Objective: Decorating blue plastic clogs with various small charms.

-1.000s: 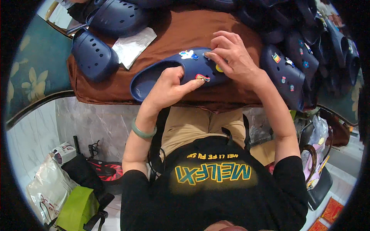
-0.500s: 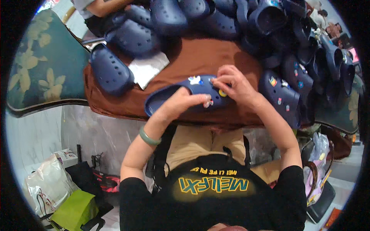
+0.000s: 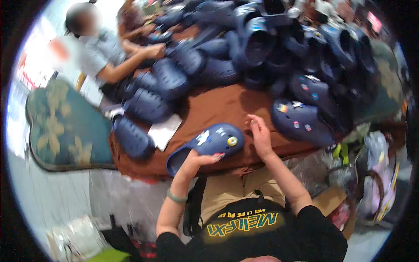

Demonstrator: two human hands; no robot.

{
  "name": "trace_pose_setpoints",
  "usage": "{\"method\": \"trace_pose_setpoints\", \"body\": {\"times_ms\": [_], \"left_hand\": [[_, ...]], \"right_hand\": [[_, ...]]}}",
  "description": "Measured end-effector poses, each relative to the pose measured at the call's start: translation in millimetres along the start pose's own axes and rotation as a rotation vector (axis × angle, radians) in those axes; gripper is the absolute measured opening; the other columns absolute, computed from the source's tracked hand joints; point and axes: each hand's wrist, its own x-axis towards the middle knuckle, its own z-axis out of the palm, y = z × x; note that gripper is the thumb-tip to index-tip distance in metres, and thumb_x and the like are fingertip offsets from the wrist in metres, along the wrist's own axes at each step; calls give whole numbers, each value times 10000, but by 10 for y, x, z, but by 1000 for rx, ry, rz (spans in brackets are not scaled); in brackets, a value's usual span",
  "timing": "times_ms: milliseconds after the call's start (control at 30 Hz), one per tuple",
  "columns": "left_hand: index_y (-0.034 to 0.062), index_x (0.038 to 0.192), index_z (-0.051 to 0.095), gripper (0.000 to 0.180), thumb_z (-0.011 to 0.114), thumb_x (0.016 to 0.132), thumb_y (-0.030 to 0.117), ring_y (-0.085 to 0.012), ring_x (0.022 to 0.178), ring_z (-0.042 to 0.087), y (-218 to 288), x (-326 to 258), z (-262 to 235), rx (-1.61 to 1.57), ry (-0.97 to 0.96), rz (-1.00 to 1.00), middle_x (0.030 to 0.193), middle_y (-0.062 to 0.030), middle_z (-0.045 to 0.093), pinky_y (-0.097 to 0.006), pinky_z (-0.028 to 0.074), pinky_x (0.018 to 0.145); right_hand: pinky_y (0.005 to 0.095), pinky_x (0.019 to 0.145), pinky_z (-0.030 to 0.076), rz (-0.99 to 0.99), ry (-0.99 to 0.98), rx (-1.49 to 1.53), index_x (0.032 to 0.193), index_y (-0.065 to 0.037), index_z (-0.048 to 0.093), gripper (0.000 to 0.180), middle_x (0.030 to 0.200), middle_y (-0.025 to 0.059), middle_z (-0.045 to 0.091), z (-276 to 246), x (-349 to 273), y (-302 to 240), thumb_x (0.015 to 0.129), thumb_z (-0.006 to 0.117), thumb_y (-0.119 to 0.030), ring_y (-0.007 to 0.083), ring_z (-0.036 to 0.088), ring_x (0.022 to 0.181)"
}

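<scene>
A dark blue clog (image 3: 235, 131) with colourful charms on its top lies tilted over the brown cloth. My left hand (image 3: 198, 161) grips it, fingers inside the foot opening and thumb on the upper. Apart from the clog, to its right, my right hand (image 3: 258, 131) is raised with its fingers stretched out, and I see nothing in it. Among the charms are a white one (image 3: 203, 138) and a round yellow-and-white one (image 3: 232, 141). Another charmed clog (image 3: 301, 122) rests to the right of my right hand.
Plain blue clogs (image 3: 133, 137) line the left side, beside a white paper (image 3: 165, 133). A large heap of clogs (image 3: 257, 43) fills the far side of the brown cloth (image 3: 214, 102). At the far left a co-worker (image 3: 102, 56) reaches toward the clogs. Bags (image 3: 74, 238) sit lower left.
My right hand has left the top of the clog and moved off to its right, fingers opening. The left hand keeps its grip. The view has shifted, showing more of the far side.
</scene>
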Motion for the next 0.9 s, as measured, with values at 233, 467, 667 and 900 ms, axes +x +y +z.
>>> {"method": "trace_pose_setpoints", "body": {"times_ms": [233, 467, 667, 900], "left_hand": [[-33, 1291, 485, 437, 591, 914, 161, -222, 1079, 598, -58, -65, 471, -229, 326, 223, 1204, -120, 598, -360, 476, 933], [23, 1381, 384, 554, 492, 976, 386, -267, 1143, 535, -337, 108, 1121, -506, 88, 228, 1294, -139, 522, -428, 423, 971], [-33, 1406, 336, 630, 633, 909, 216, -225, 1029, 553, -345, 72, 1332, 119, -395, 67, 1211, -122, 546, -329, 443, 906], [-20, 1018, 690, 236, 656, 909, 187, -151, 815, 668, 311, 440, 1420, 615, -882, 85, 854, -96, 715, -299, 533, 751]], "right_hand": [[315, 881, 481, -237, -164, -177, 1292, -19, 478, 425, 1100, 107, 580, -89, -560, -218, 915, 618, -157, 190, 592, 989], [373, 1065, 352, -274, -379, -281, 1482, -10, 67, 1005, 1393, 191, 392, -41, -1010, -241, 799, 763, -249, 276, 441, 1268], [416, 1049, 375, -136, -241, -36, 1443, -47, 266, 684, 1387, 190, 417, -421, -1286, 206, 872, 611, -194, 294, 439, 1272], [338, 964, 401, 29, 127, -179, 1287, 26, 452, 361, 1193, 130, 574, -1178, -1601, -251, 944, 499, -73, 215, 544, 1092]]}}
